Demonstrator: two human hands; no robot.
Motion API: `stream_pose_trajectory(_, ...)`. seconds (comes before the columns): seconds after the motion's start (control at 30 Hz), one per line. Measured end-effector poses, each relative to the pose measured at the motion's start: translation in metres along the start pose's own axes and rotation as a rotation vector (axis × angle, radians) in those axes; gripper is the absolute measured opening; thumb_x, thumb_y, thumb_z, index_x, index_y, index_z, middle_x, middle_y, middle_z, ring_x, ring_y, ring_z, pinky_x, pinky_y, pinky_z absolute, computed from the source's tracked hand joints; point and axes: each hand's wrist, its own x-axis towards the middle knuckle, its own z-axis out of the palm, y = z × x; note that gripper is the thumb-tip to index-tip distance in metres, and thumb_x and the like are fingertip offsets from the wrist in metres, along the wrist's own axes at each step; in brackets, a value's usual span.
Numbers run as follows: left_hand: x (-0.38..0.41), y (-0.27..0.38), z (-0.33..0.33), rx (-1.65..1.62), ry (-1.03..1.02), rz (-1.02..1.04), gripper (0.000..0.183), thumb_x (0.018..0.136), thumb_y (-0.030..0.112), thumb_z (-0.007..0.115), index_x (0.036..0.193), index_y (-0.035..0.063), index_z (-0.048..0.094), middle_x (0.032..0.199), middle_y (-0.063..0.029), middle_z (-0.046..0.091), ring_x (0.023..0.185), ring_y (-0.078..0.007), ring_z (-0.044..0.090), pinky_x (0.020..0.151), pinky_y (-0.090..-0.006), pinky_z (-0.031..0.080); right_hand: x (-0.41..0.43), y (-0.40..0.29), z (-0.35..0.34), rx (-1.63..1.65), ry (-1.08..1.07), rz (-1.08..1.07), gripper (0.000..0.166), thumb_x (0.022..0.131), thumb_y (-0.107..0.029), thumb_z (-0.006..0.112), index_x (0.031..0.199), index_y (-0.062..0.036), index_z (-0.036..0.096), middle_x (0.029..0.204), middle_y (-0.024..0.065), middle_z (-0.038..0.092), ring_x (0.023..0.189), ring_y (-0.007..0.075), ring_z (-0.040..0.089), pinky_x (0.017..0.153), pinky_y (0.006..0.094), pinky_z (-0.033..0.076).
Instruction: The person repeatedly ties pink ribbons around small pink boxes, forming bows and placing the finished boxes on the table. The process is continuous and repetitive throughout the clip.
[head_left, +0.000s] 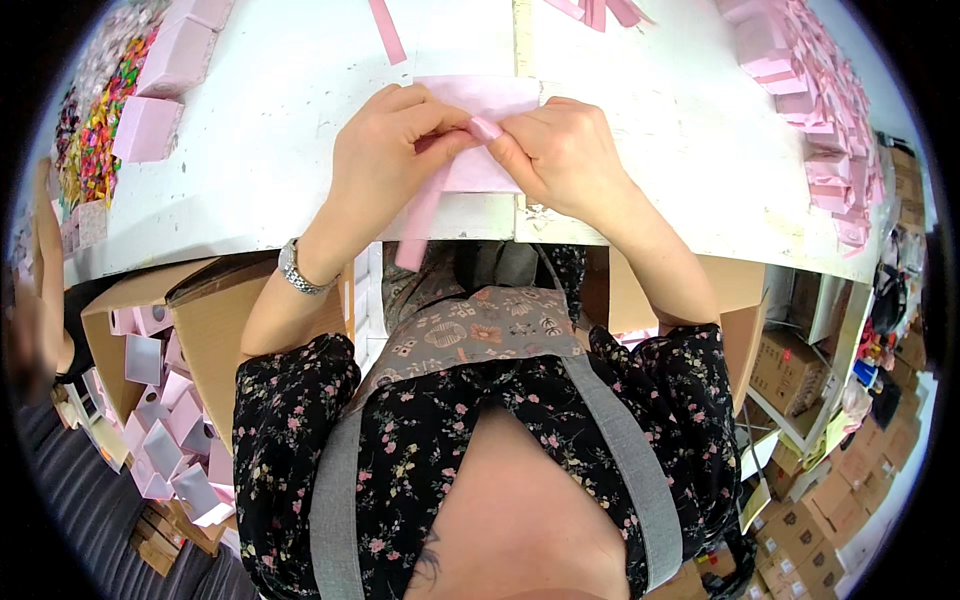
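My left hand (401, 146) pinches a pink ribbon (424, 217) between thumb and index finger. One ribbon tail hangs below that hand, past the table's front edge. My right hand (566, 154) grips the same ribbon, whose short folded stretch shows between the two thumbs. Directly beneath both hands lies a pale pink box or sheet (495, 90) on the white table (262, 150). Its sides are partly covered by my hands, so I cannot tell whether the ribbon goes around it. A silver watch sits on my left wrist.
Pink boxes (148, 129) and colourful wrapped pieces (139, 75) line the table's left side. Ribbon-tied pink boxes (829, 169) are piled at right. Loose ribbon strips (387, 30) lie at the far side. A carton (202, 330) of small boxes stands below left; another person's arm (49, 247) shows beyond.
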Motion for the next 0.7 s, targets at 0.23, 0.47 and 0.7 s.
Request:
stream_pose_trajectory(0.23,0.005,-0.017,0.005,0.132,0.097,0.359,0.011,0.070,0.013,0.071,0.081,0.0124,0.067,0.084,0.0022,0.061,0.082,-0.0195,0.056,0.070,-0.0311,0.046,0.025,0.025,-0.034,0.418,-0.294,0.305,0.017,0.090,-0.017,0.061,0.097,-0.0052,0.070,0.066,0.0045,0.065,0.051,0.0081,0.052,0.051,0.0270,0.042)
stream_pose_trajectory(0.47,0.029,-0.019,0.004,0.091,-0.025,0.636,0.013,0.068,0.013,0.069,0.081,0.0157,0.066,0.086,0.0043,0.063,0.084,-0.0160,0.058,0.078,-0.0305,0.043,0.047,0.045,0.005,0.221,-0.255,0.469,0.026,0.094,-0.019,0.053,0.112,-0.0044,0.065,0.092,0.0093,0.069,0.076,0.0140,0.061,0.070,0.0241,0.048)
stream_pose_trajectory(0.7,0.039,-0.020,0.010,-0.067,-0.134,0.590,0.005,0.076,0.017,0.069,0.079,0.0150,0.066,0.079,0.0037,0.064,0.070,-0.0153,0.058,0.074,-0.0289,0.042,0.042,0.065,-0.001,0.806,-0.068,0.553,0.022,0.089,-0.018,0.056,0.104,-0.0076,0.068,0.073,0.0093,0.065,0.059,0.0216,0.061,0.055,0.0320,0.050)
